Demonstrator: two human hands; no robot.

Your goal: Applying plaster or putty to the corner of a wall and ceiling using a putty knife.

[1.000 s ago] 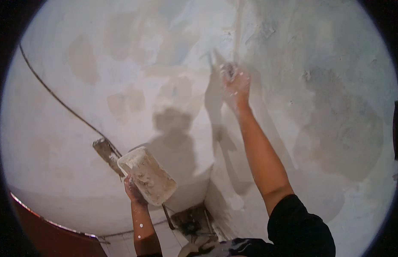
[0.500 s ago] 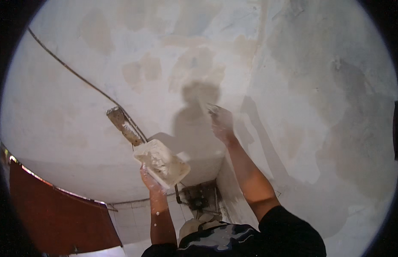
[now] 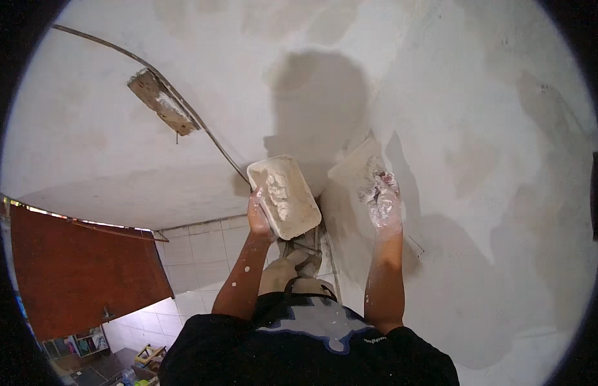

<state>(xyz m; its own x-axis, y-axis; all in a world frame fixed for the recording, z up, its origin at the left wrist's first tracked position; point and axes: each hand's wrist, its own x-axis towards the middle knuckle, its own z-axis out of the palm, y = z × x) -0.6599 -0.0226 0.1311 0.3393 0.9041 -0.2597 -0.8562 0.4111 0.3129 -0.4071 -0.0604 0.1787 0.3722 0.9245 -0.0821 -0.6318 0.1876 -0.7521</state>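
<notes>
My left hand (image 3: 260, 212) grips the long left side of a shallow off-white plastic tray (image 3: 304, 196), its thumb over the rim. White putty (image 3: 278, 190) lies in a rough ridge along the tray's middle. To the right of the tray, my right hand (image 3: 384, 209), smeared with white, is closed round the handle end of a wide putty knife (image 3: 353, 165). Its pale blade fans out up and left, towards the corner where the two walls meet. Whether the blade touches the wall I cannot tell. White specks dot both forearms.
A dark cable (image 3: 215, 145) runs down the patchy left wall (image 3: 87, 103) past a rough wooden block (image 3: 161, 103). The right wall (image 3: 466, 212) stands close beside my right arm. A red-brown panel (image 3: 87, 270), white tiles (image 3: 206, 251) and cluttered household items (image 3: 148, 360) are lower left.
My right hand has come down and right with the putty knife, away from the left wall. The tray has moved right and up, turning more upright. My view has shifted too.
</notes>
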